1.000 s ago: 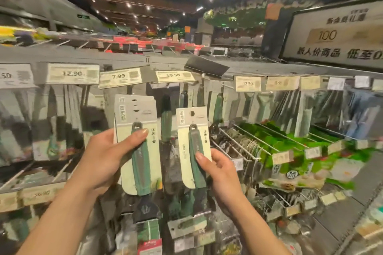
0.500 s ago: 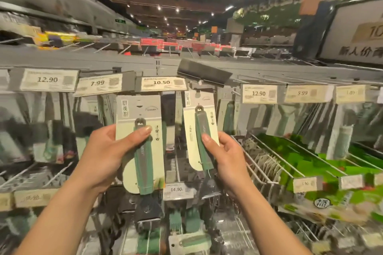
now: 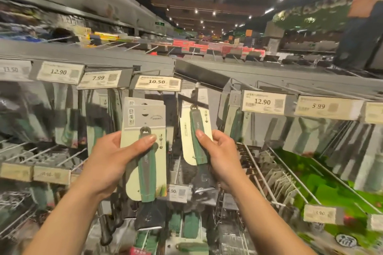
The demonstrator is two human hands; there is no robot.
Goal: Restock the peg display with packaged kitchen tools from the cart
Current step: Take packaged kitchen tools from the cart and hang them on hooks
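Observation:
My left hand (image 3: 113, 157) grips a small stack of carded kitchen tools (image 3: 145, 147), pale cards with a green handle and a dark blade below, thumb across the front. My right hand (image 3: 219, 155) pinches one more carded green-handled tool (image 3: 195, 134) and holds it tilted up under the lifted dark price-tag flap (image 3: 199, 75). The card's top edge sits up at that peg; the hook itself is hidden behind the card. The 10.50 price tag (image 3: 158, 83) hangs just left of it. The cart is out of view.
Rows of pegs hold similar packaged tools left and right under price tags such as 12.90 (image 3: 263, 101) and 5.99 (image 3: 319, 106). Long wire pegs (image 3: 259, 174) with green packs jut out at the lower right. More green-handled tools (image 3: 186, 227) hang below my hands.
My right hand has raised its carded tool up and rightward to the peg under the dark flap. My left hand has stayed level with its stack. The view has tilted upward.

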